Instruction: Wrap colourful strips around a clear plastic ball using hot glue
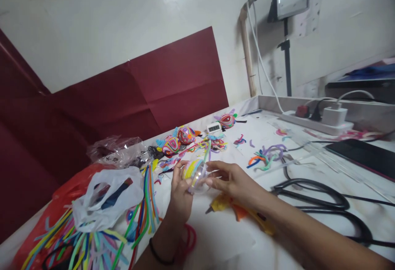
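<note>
Over the white table [308, 171], both hands cup a clear plastic ball [197, 176] wrapped with yellow strips. The left hand [180, 194] and right hand [234, 181] curl partly closed around its sides. It looks light, smooth and slippery.

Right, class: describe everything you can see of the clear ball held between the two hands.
The clear ball looks like thin, see-through plastic, round and glossy. Yellow and pale coloured strips curve over its upper left side. It is held just above the white table, left hand cupping it from the left, right hand touching its right side with the fingers.
</note>
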Action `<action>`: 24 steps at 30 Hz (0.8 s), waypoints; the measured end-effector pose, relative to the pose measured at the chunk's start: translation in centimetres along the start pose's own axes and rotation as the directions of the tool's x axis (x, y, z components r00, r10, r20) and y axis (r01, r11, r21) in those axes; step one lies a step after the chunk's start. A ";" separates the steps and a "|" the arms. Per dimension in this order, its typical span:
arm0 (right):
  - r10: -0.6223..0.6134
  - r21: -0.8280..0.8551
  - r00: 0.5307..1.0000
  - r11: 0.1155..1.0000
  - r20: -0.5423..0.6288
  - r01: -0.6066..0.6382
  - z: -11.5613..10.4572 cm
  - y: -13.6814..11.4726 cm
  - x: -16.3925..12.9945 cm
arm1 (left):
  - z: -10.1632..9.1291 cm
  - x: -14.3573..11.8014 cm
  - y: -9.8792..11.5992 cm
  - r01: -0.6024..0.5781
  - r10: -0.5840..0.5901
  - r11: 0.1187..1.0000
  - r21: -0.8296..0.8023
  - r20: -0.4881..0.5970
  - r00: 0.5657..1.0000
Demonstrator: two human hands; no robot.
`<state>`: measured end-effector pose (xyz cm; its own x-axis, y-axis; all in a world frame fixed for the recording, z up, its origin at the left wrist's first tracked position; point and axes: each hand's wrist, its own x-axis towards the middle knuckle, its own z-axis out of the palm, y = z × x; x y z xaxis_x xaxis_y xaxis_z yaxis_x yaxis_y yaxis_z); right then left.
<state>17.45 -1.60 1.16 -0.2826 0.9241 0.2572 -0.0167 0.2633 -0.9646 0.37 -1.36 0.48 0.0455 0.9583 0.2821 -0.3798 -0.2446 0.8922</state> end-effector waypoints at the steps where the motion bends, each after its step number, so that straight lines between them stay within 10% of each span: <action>1: -0.005 0.004 1.000 1.000 0.000 0.005 0.0 0.0 0.0 | 0.0 0.0 0.0 -0.004 0.004 1.000 0.002 -0.004 1.000; 24: -0.043 0.069 0.999 0.997 0.027 0.041 0.2 0.6 -0.1 | 0.0 -0.2 0.1 -0.032 0.032 0.999 0.013 -0.016 0.999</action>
<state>17.28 -1.54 0.54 -0.3070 0.9042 0.2970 -0.0947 0.2815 -0.9549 0.37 -1.59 0.51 0.0189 0.9522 0.3050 -0.3685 -0.2770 0.8874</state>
